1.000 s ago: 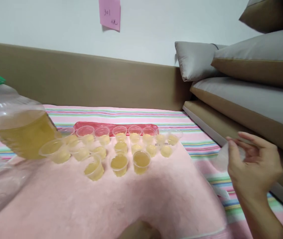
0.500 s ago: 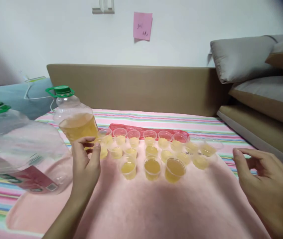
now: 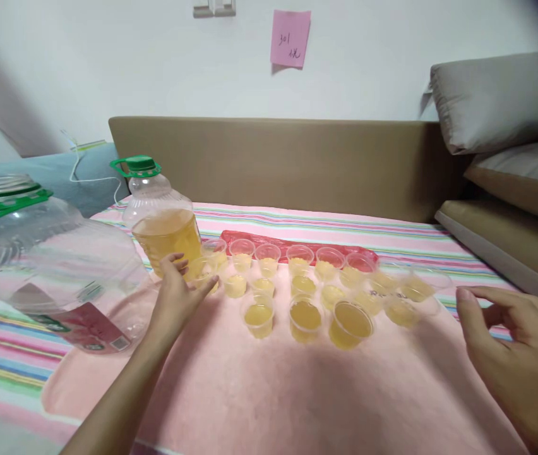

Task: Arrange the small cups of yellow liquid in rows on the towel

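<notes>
My left hand (image 3: pixel 177 294) reaches forward with thumb and fingers apart, close to a clear plastic cup (image 3: pixel 203 268) at the left end of the rows. Behind its fingers stands a large bottle (image 3: pixel 165 234) of yellow liquid with a green cap and handle. Off to the right, my right hand (image 3: pixel 515 347) hovers with thumb and index tips together; nothing shows between them. Several small clear cups hold yellow liquid, including a left front cup (image 3: pixel 258 319), a middle front cup (image 3: pixel 305 319) and a fuller right front cup (image 3: pixel 350 323).
A big clear jug (image 3: pixel 60 253) with an open mouth and pink label stands at left. The cups rest on a pink board (image 3: pixel 269 392) over a striped cloth (image 3: pixel 4 366). Behind them lies red plastic wrap (image 3: pixel 292 243). Cushions (image 3: pixel 496 101) are stacked at right.
My left hand has moved forward and its thumb has spread from the fingers, nearer the left cups. The view has shifted left; my right hand keeps much the same shape.
</notes>
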Demonstrator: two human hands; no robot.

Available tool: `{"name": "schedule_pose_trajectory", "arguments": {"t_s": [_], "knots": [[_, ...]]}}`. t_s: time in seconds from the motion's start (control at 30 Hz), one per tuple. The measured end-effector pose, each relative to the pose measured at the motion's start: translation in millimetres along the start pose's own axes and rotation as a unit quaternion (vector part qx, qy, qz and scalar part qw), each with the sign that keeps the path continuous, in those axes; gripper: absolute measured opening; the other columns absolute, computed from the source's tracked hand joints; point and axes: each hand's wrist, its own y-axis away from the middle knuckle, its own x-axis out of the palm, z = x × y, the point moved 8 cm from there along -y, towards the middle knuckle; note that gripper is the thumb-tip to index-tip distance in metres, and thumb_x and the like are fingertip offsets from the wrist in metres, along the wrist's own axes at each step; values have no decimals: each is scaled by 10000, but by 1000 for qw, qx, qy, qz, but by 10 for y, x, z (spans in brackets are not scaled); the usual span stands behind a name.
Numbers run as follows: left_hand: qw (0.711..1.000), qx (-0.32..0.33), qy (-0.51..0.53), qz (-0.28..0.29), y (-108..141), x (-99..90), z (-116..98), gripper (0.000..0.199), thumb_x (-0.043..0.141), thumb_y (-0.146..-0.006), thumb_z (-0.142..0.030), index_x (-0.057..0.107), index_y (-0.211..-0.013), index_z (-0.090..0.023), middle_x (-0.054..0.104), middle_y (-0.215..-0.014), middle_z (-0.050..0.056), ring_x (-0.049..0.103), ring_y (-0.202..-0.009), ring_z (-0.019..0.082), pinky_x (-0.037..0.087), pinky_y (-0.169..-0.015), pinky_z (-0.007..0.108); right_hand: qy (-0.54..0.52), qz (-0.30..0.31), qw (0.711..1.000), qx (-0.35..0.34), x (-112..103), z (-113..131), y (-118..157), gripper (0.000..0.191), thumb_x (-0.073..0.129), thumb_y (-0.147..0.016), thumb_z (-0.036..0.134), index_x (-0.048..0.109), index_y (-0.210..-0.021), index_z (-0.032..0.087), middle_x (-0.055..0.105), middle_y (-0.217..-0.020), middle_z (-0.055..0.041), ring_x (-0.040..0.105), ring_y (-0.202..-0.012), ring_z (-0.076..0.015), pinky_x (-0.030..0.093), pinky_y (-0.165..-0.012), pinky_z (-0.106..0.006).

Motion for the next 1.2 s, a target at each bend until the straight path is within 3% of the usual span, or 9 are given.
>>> {"name": "schedule_pose_trajectory", "arguments": {"t_s": [0.2,0.4,0.57,0.73,0.87,0.93,1.03,1.1,1.2], "knots": [[1000,-10,-3,1,-17,-12,8,854,833,-655,-564,366,-1280,-216,623,-1260,194,675,-1233,416,627,-911,577,-7,23,998,61,-22,-132,23,232,582,-1004,385,751,-948,236,702,-794,-58,667,-686,-267,465,-627,-382],[1000,14,-14,-16,19,-164,-84,873,836,-670,-545,352,-1315,-214,629,-1269,186,654,-1279,404,572,-1029,606,-16,23,997,74,-54,-111,19,306,479,-1030,326,654,-788,257,649,-687,-19,648,-629,-257,464,-622,-392],[996,72,-25,-38,157,-413,-380,894,869,-689,-525,339,-1363,-271,644,-1278,133,629,-1319,388,527,-1093,632,-95,7,991,95,-37,20,-43,352,417,-1059,337,640,-804,242,637,-713,-24,629,-638,-243,474,-648,-400],[991,132,16,16,335,-442,-809,888,892,-700,-499,328,-1367,-340,645,-1273,83,630,-1312,368,524,-1102,649,-249,-23,962,109,-62,377,-152,173,515,-947,278,641,-834,244,624,-707,-25,686,-778,-277,546,-727,-427],[981,153,87,86,488,-308,-1115,830,878,-731,-444,342,-1358,-350,648,-1295,81,647,-1313,343,507,-1146,633,-339,115,923,144,140,883,-140,134,646,-991,349,678,-1075,249,734,-1014,-51,723,-797,-227,595,-739,-393],[973,163,113,114,578,-221,-1251,825,880,-742,-423,354,-1371,-347,648,-1312,86,645,-1327,329,519,-1153,607,-393,228,879,143,304,1215,-36,297,720,-984,404,658,-1249,285,731,-1193,-65,750,-994,-254,628,-856,-416],[960,171,150,162,705,-72,-1427,847,888,-750,-392,353,-1404,-337,659,-1314,93,647,-1333,311,569,-1123,543,-425,375,812,142,516,1627,214,694,869,-874,468,543,-1472,334,625,-1472,-83,614,-1353,-328,541,-1124,-554],[951,166,168,199,770,37,-1518,840,875,-776,-380,344,-1426,-342,661,-1327,93,644,-1341,295,603,-1084,493,-434,412,785,161,607,1772,341,832,926,-810,492,505,-1513,345,565,-1553,-77,526,-1448,-347,457,-1205,-615],[941,148,193,235,821,160,-1602,822,867,-793,-353,344,-1428,-357,652,-1351,90,632,-1356,285,630,-1031,446,-469,395,763,205,677,1854,404,801,930,-815,475,521,-1493,355,559,-1560,-58,496,-1477,-332,407,-1246,-621]]}}
